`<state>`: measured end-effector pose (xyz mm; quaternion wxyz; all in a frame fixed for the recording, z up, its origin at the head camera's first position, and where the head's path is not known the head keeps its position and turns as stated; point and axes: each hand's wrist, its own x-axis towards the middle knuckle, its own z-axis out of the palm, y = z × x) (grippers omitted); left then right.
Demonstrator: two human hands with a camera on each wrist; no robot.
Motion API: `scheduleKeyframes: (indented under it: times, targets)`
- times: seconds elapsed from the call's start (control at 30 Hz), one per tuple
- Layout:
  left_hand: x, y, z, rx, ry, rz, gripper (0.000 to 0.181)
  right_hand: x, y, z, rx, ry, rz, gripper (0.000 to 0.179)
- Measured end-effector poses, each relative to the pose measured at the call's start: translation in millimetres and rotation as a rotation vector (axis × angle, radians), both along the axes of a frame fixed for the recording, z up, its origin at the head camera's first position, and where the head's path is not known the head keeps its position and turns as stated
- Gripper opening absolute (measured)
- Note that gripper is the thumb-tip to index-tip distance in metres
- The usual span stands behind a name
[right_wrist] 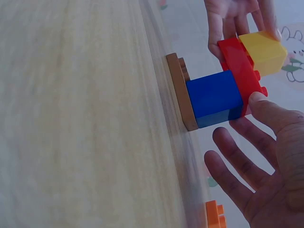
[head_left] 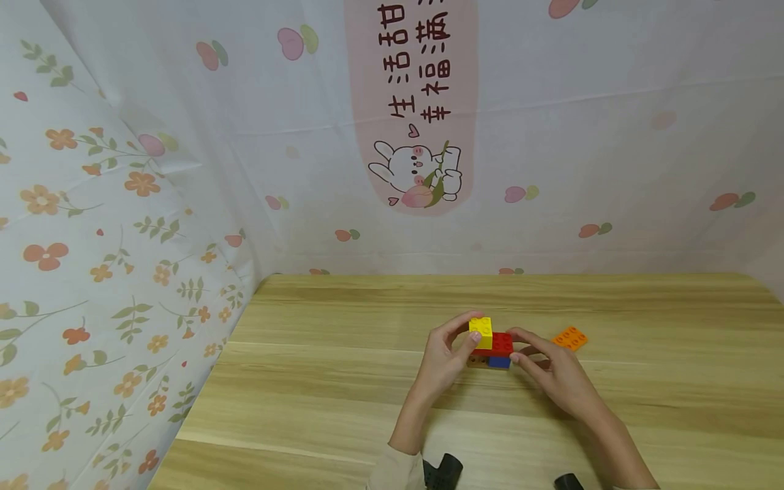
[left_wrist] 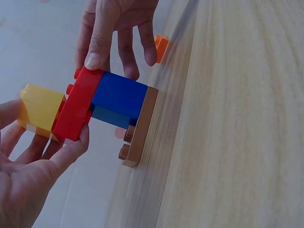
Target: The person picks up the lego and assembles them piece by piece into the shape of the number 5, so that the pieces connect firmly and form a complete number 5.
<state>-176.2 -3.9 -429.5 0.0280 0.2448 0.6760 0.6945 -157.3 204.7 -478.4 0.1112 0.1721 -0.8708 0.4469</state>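
A small stack of building bricks stands on the table: a brown plate [left_wrist: 142,128] at the bottom, a blue brick [right_wrist: 214,97] over one end of it, a red brick [right_wrist: 237,66] across that, and a yellow brick [head_left: 480,332] on the red one's left end. My left hand [head_left: 442,354] grips the yellow brick between thumb and fingers, with a finger reaching under the red brick's left end. At the other end, my right hand [head_left: 557,374] pinches the red brick with thumb and index finger, its remaining fingers spread loosely beside the blue brick.
An orange studded brick [head_left: 571,338] lies on the wooden table [head_left: 318,381] just beyond my right hand. Printed cloth [head_left: 294,136] hangs behind the table and along its left side. Dark wrist devices [head_left: 444,471] show at the bottom edge.
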Motion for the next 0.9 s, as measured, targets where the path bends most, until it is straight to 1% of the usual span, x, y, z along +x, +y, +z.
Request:
scheduleKeyframes:
  times: [0.33, 0.6, 0.9]
  targets:
    - [0.4, 0.5, 1.2, -0.013, 0.005, 0.011, 0.033, 0.6, -0.2, 1.0, -0.008, -0.004, -0.005, 0.039]
    - [2.5, 2.5, 2.3, -0.040, 0.035, 0.037, 0.032, 0.8, -0.5, 1.6, -0.010, -0.013, 0.003, 0.040]
    - [2.2, 2.7, 1.7, -0.042, 0.028, 0.037, 0.032, 0.9, -0.1, 1.4, -0.006, -0.014, -0.001, 0.040]
